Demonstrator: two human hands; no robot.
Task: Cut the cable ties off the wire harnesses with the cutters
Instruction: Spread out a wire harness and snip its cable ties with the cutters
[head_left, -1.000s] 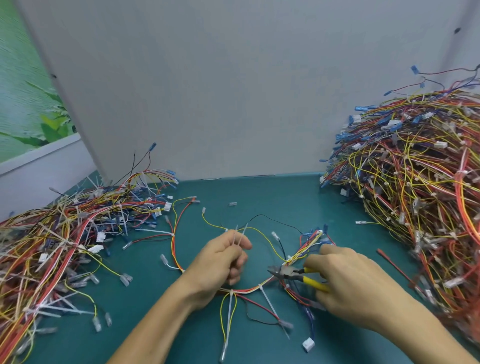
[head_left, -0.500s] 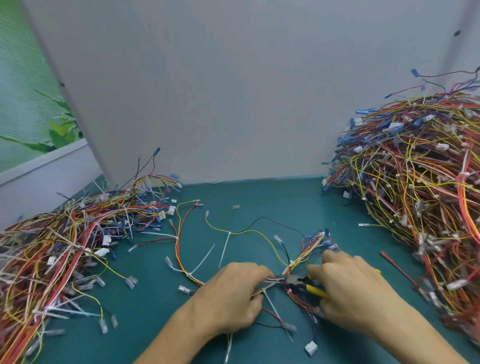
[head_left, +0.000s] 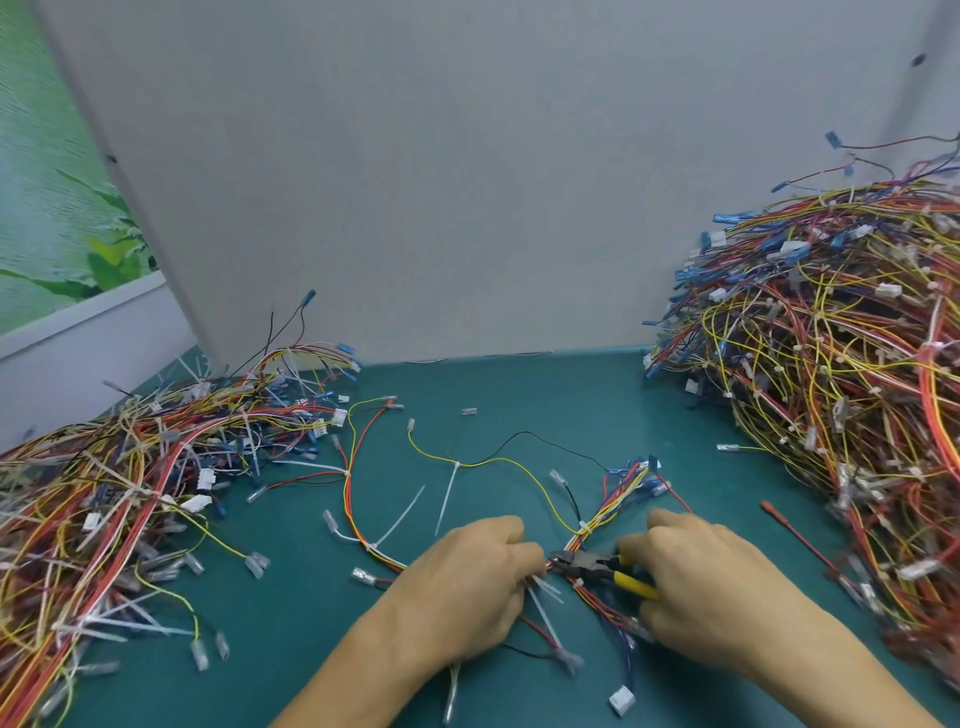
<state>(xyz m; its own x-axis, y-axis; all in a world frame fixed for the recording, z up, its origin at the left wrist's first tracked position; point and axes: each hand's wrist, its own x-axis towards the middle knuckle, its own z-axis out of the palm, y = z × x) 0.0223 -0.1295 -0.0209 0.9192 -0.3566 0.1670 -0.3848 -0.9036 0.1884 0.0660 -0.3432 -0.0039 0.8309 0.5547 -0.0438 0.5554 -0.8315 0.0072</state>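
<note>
One thin-wire harness gripped L hand, yellow-grip cutters R hand.

A teal counter fills the lower part of the frame. A pale grey board stands behind it. At the upper left, a green leafy picture is above a white ledge.

A wire harness is held down on the green surface by the left hand, with its fingers curled round the wires. Cutters with yellow handles are gripped by the right hand. Their black tips are set right beside the left fingers. White cable ties are seen on the wires. A big pile of harnesses is heaped on the right, and a flatter pile is spread on the left.
</note>
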